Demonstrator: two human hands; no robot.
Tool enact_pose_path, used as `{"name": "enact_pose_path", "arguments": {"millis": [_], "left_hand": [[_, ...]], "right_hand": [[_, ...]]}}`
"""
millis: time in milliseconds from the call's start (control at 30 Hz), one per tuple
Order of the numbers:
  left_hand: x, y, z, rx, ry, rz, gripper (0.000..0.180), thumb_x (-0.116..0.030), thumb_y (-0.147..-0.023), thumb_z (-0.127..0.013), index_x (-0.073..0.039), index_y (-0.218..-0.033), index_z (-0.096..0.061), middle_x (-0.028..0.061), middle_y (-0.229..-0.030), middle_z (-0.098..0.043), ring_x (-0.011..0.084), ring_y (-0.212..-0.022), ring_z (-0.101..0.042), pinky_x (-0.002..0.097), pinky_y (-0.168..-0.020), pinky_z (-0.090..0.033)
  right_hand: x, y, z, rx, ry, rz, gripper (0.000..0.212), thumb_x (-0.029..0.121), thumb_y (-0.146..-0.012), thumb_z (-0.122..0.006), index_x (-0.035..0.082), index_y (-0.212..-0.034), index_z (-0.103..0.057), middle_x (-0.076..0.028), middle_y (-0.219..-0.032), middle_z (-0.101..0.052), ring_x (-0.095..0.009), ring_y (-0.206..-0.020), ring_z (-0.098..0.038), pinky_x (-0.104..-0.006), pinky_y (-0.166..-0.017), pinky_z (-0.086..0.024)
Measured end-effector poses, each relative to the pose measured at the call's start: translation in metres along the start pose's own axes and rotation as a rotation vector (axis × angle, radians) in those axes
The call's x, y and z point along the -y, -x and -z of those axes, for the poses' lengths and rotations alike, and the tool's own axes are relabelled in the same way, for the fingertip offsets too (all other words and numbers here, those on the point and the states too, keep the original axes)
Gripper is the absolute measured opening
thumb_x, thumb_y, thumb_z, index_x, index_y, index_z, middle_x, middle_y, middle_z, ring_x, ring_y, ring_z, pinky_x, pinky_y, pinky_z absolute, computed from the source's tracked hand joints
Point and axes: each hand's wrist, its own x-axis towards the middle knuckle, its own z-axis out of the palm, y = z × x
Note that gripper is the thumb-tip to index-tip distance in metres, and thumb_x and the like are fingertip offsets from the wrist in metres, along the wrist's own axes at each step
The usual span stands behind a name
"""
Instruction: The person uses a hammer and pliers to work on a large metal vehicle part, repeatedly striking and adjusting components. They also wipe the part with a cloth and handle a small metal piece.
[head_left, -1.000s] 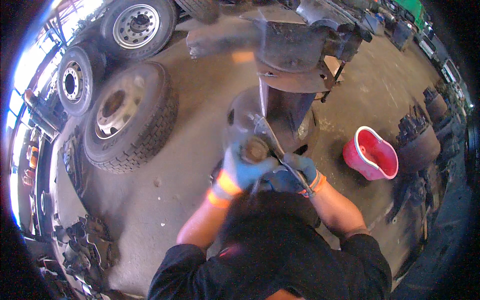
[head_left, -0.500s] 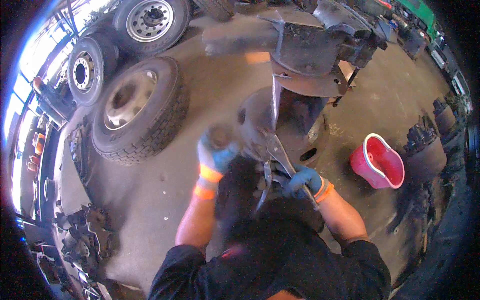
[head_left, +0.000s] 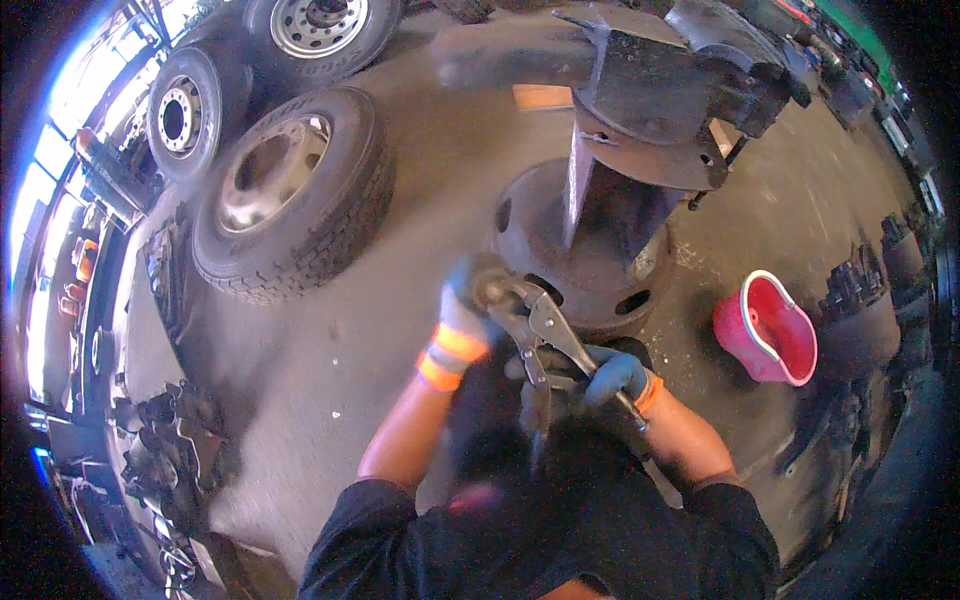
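My right hand (head_left: 615,377), in a blue-grey glove with an orange cuff, is closed around the handles of large locking pliers (head_left: 556,328). Their jaws point up and left, at the edge of a small round metal part (head_left: 490,281). My left hand (head_left: 463,312), gloved the same way, has its fingers wrapped round that part. Whether the jaws are clamped on it or only touch it, I cannot tell. Just beyond the pliers stands a dark wheel rim (head_left: 530,225), used as a base under a welded steel stand (head_left: 640,95).
A pink bucket (head_left: 735,335) with a white rim stands on the floor to the right. Large truck tyres (head_left: 345,225) lie or lean at the left. Dark metal parts (head_left: 855,325) line the right side, with more scrap pieces (head_left: 175,435) at lower left.
My left hand has moved right with the round part, bringing it to the pliers' jaws. The pliers have come away from the rim's edge. The whole view has shifted slightly.
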Motion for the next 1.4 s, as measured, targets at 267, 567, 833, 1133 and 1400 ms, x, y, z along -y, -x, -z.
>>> {"name": "enact_pose_path", "arguments": {"millis": [267,567,833,1133,1400], "left_hand": [[-0.023,0.006,-0.014,0.017,-0.291,-0.109,0.047,-0.015,-0.061,-0.083,-0.004,-0.099,-0.057,0.0081,-0.093,-0.063,0.0185,-0.084,-0.062,0.0309,-0.077,-0.049],[-0.046,-0.013,-0.011,0.296,-0.303,-0.246,0.033,-0.010,-0.069,-0.077,-0.003,-0.098,-0.063,0.0087,-0.092,-0.065,0.0160,-0.083,-0.062,0.0300,-0.075,-0.050],[-0.091,-0.033,-0.006,0.644,-0.242,-0.194,0.034,-0.009,-0.069,-0.077,-0.003,-0.098,-0.062,0.0092,-0.091,-0.064,0.0155,-0.081,-0.060,0.0308,-0.075,-0.049],[-0.095,-0.046,-0.003,0.818,-0.259,-0.245,0.037,-0.016,-0.068,-0.077,-0.003,-0.099,-0.060,0.0075,-0.090,-0.064,0.0158,-0.081,-0.060,0.0321,-0.074,-0.049],[-0.072,-0.030,0.002,0.600,-0.297,-0.144,0.038,-0.012,-0.069,-0.076,-0.002,-0.102,-0.061,0.0082,-0.091,-0.065,0.0162,-0.082,-0.062,0.0325,-0.075,-0.050]], "right_hand": [[0.001,0.004,-0.017,-0.003,-0.102,0.004,0.095,0.004,-0.052,-0.065,-0.005,-0.140,-0.032,-0.026,-0.123,-0.055,-0.041,-0.113,-0.055,-0.0521,-0.096,-0.042],[-0.012,-0.004,-0.010,0.332,-0.279,-0.044,0.076,0.003,-0.055,-0.066,-0.004,-0.128,-0.044,-0.023,-0.114,-0.055,-0.041,-0.105,-0.057,-0.0528,-0.090,-0.045],[-0.001,0.005,-0.036,0.372,-0.174,0.022,0.047,0.010,-0.056,-0.075,0.003,-0.097,-0.052,-0.013,-0.093,-0.052,-0.031,-0.087,-0.055,-0.0522,-0.083,-0.045],[-0.001,0.010,-0.048,0.297,-0.144,-0.008,0.051,0.014,-0.051,-0.078,0.005,-0.094,-0.052,-0.010,-0.088,-0.052,-0.028,-0.085,-0.054,-0.0443,-0.075,-0.041],[0.019,0.007,-0.028,0.149,-0.055,-0.205,0.066,0.006,-0.055,-0.073,-0.004,-0.117,-0.051,-0.025,-0.115,-0.059,-0.040,-0.110,-0.057,-0.0464,-0.096,-0.044]]}}
